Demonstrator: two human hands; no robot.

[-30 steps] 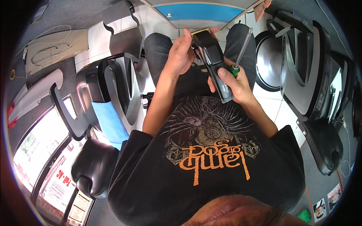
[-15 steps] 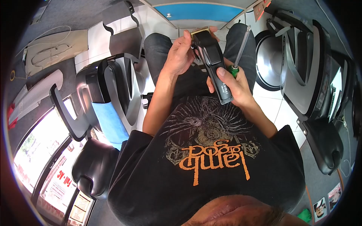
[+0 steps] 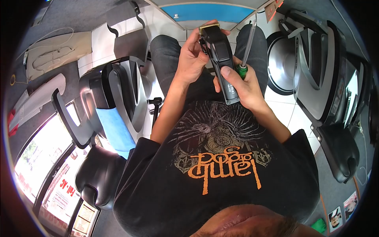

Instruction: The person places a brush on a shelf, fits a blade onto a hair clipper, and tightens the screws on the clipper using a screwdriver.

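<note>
A black hair clipper (image 3: 220,51) with a gold blade at its top end lies between my two hands above my lap. My left hand (image 3: 192,61) holds the blade end from the left side, its fingers partly hidden behind the clipper. Around the lower body is my right hand (image 3: 246,85), its thumb on the clipper's face. The same hand also keeps a screwdriver (image 3: 248,45) with a green handle and a clear shaft, which points up and away from me.
Barber chairs stand on the left (image 3: 114,87) and right (image 3: 316,79); a blue cloth (image 3: 115,128) hangs on the left one. Ahead is a cabinet with a blue panel (image 3: 209,12). A cardboard piece (image 3: 59,53) lies at the far left.
The clipper has turned more upright and shifted slightly. My left hand has moved its fingers further behind the blade end and its thumb lower. The screwdriver has tilted more upright and moved left.
</note>
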